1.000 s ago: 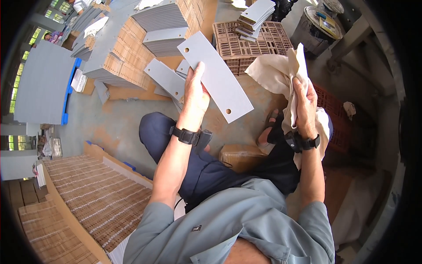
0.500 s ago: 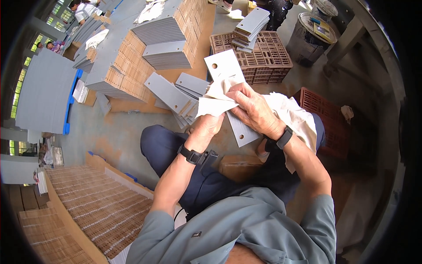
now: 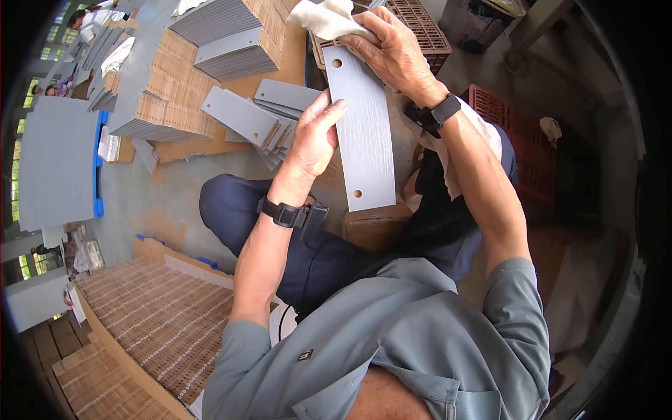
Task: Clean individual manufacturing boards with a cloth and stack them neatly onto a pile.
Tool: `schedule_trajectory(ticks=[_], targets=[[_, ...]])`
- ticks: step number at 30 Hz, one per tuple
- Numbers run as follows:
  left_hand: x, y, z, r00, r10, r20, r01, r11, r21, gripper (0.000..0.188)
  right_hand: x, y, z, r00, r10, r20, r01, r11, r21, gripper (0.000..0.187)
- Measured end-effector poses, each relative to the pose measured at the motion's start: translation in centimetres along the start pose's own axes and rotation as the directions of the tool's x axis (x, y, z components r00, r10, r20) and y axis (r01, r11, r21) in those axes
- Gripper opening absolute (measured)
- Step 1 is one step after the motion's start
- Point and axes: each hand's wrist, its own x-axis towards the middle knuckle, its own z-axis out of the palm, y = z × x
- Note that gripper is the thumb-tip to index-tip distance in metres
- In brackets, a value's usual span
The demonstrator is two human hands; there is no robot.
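The left hand [image 3: 315, 140] closes on the near left edge of a long grey panel [image 3: 360, 133] with a hole at each end, steadying it upright over the lap. At its far end the right hand [image 3: 392, 49] presses a white cloth [image 3: 325, 17] flat on its face. Loose grey panels [image 3: 245, 115] lie left, stacks [image 3: 224, 35] beyond.

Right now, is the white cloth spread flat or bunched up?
Bunched up: the white cloth is wadded under the right hand at the top end of the grey panel.
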Motion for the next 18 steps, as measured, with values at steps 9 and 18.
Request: schedule_trajectory(ticks=[9,18], targets=[[1.9,0.8,-4.6,0.976,0.196,-0.096,-0.192,0.980,0.043,0.042,-5.5,-3.1,0.4,0.881,-0.119,0.457,-0.047,0.941,0.336,0.029],[1.7,2.7,-6.9,0.887,0.259,-0.383,-0.317,0.944,-0.096,0.031,-16.1,-5.1,-0.7,0.276,-0.235,0.932,0.012,0.970,0.241,0.031]])
